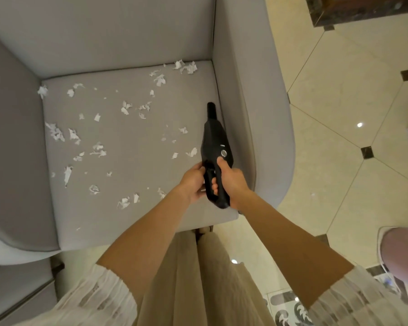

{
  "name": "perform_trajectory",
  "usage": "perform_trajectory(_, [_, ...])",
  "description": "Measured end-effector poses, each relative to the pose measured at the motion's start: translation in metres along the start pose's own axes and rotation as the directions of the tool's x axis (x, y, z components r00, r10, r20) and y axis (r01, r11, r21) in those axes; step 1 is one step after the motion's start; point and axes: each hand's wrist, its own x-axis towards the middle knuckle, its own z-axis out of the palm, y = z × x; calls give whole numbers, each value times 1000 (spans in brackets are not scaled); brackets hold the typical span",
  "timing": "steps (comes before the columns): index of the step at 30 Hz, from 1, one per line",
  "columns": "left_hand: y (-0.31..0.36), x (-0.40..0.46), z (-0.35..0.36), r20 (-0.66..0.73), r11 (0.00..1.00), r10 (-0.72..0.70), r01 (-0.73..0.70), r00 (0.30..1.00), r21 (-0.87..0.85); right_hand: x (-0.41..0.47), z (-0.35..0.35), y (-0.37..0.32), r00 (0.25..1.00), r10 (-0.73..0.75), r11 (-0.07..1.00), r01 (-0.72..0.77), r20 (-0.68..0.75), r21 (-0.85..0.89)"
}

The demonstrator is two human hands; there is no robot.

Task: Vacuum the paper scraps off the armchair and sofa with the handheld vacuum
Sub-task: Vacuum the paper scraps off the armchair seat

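Note:
A black handheld vacuum hangs over the right side of the grey armchair's seat cushion, its nozzle pointing away from me toward the backrest. My right hand grips the vacuum's handle, thumb lying near the round button on top. My left hand touches the left side of the vacuum's body beside the handle, fingers curled against it. Several white paper scraps lie scattered across the cushion, thickest at the left side and in the back right corner.
The armchair's right armrest stands close beside the vacuum, the left armrest and the backrest enclose the seat. Glossy cream floor tiles spread to the right. A pinkish round seat sits at the lower right.

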Motion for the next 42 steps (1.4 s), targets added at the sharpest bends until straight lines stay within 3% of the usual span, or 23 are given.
perform_trajectory(11, [-9,5,-11,-30,966,-76,67,997,-252,15,17,-8,999,-48,996,47,-13,-72])
perform_trajectory(24, [50,23,-19,-10,973,-27,24,1000,-230,48,50,-71,999,-43,996,44,16,-74])
perform_trajectory(36, [-15,-3,-18,59,961,-93,105,994,-255,11,18,-14,999,27,990,-22,35,-142])
perform_trajectory(42, [2,12,-19,34,969,-55,62,998,-239,22,29,-34,1000,2,989,1,18,-149])
